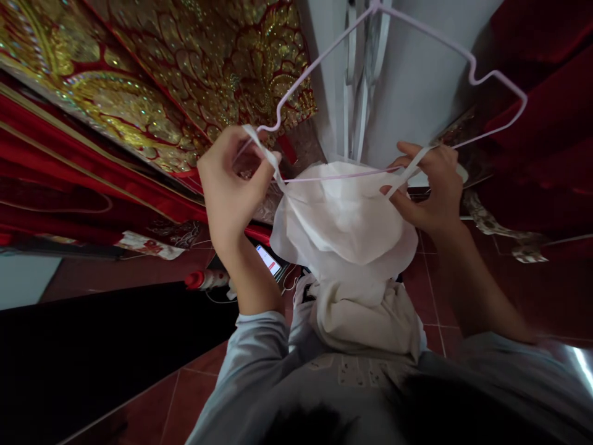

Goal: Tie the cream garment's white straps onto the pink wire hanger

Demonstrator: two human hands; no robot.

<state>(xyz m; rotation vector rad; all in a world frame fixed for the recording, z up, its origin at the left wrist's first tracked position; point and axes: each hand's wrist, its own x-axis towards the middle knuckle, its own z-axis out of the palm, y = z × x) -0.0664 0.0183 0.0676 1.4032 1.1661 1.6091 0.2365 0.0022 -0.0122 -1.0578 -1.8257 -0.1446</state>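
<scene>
A white thin-strapped garment (345,219) hangs down from a pale pink wire hanger (417,28). My left hand (229,185) is closed, pinching the garment's left strap (264,151) at the hanger's left shoulder notch. My right hand (428,188) is closed on the right strap (407,173), beside the hanger's lower bar (343,176). The hanger's hook is at the top edge, against a grey-white wall. The garment's lower part drapes over my lap.
Red and gold embroidered fabric (185,68) hangs at the left, dark red velvet (546,123) at the right. A phone with a lit screen (269,259) and a red-capped object (199,279) lie on the red tiled floor. A black surface (92,346) fills the lower left.
</scene>
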